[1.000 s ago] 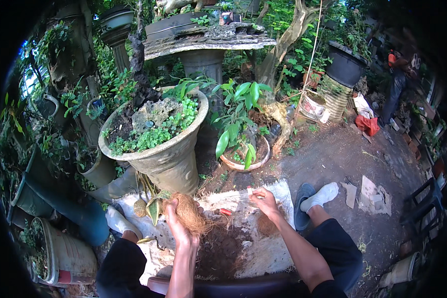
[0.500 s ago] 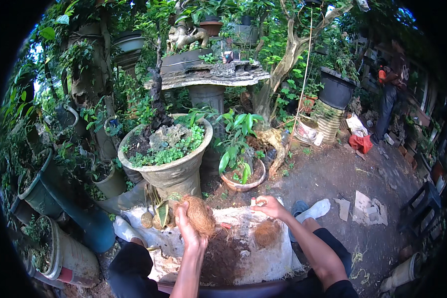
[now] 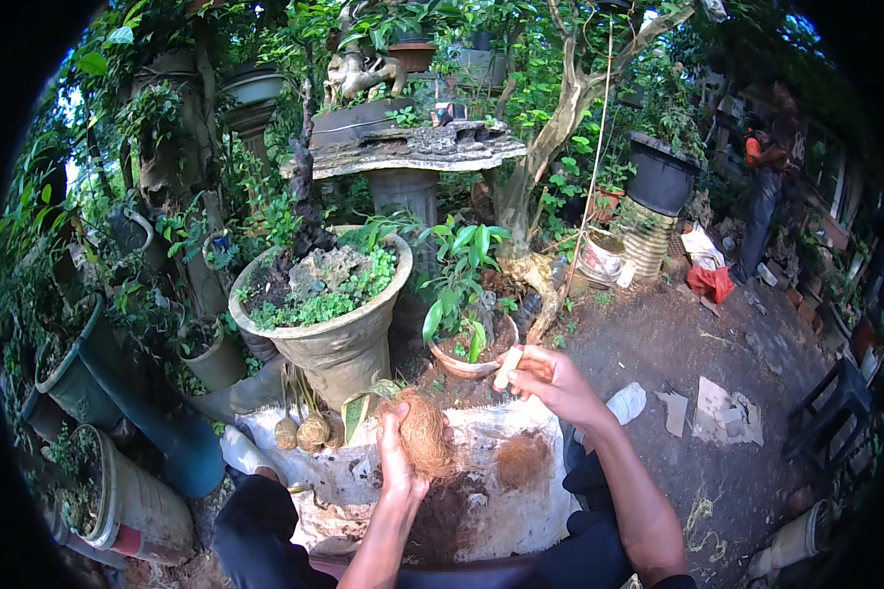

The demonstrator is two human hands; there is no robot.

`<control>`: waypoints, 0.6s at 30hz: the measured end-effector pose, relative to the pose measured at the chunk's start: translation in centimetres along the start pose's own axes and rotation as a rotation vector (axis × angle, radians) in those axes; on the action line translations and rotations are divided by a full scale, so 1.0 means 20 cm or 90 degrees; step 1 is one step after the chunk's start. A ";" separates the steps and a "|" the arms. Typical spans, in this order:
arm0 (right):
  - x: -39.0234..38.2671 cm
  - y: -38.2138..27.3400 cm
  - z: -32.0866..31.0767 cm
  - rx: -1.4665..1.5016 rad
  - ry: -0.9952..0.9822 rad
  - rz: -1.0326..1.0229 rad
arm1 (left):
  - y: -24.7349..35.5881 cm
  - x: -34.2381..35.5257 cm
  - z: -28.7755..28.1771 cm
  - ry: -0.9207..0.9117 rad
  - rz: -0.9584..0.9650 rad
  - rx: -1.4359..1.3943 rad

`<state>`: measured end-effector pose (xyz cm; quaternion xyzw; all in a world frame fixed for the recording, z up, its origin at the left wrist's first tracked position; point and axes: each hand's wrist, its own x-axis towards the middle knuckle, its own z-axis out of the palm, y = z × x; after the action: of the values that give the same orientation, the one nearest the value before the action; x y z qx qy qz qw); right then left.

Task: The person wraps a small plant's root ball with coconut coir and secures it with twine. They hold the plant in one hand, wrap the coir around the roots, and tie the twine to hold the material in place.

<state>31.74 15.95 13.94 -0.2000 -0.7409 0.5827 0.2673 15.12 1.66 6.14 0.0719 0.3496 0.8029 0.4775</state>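
Observation:
My left hand grips a ball of brown coconut fibre, with a broad green leaf sticking out behind it. My right hand, raised to its right, pinches a small pale tan, stick-like piece. Beneath both hands lies a soiled white woven sack. Several wrapped balls with stems rest on it at the left, and a patch of loose fibre lies at the right.
A big concrete pot and a smaller terracotta pot stand ahead. A dark plastic chair is at right, cardboard scraps lie on the ground, and another person stands at back right. A pale bucket is at left.
My right hand has risen with the pale piece, turning it up toward the terracotta pot. My left hand and the fibre ball have shifted slightly right. The view has tilted upward.

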 end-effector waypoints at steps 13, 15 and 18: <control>0.11 0.14 0.08 0.082 -0.162 0.062 | -0.05 -0.02 0.03 -0.046 -0.028 -0.018; 0.11 0.17 0.10 0.075 -0.163 0.057 | -0.06 -0.01 0.03 -0.024 -0.027 -0.011; 0.11 0.18 0.10 0.005 -0.170 0.057 | -0.05 0.00 0.02 -0.042 -0.035 -0.010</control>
<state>28.74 16.69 10.36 -0.1526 -0.7580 0.6183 0.1409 15.99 2.13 5.77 0.0852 0.3293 0.7894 0.5111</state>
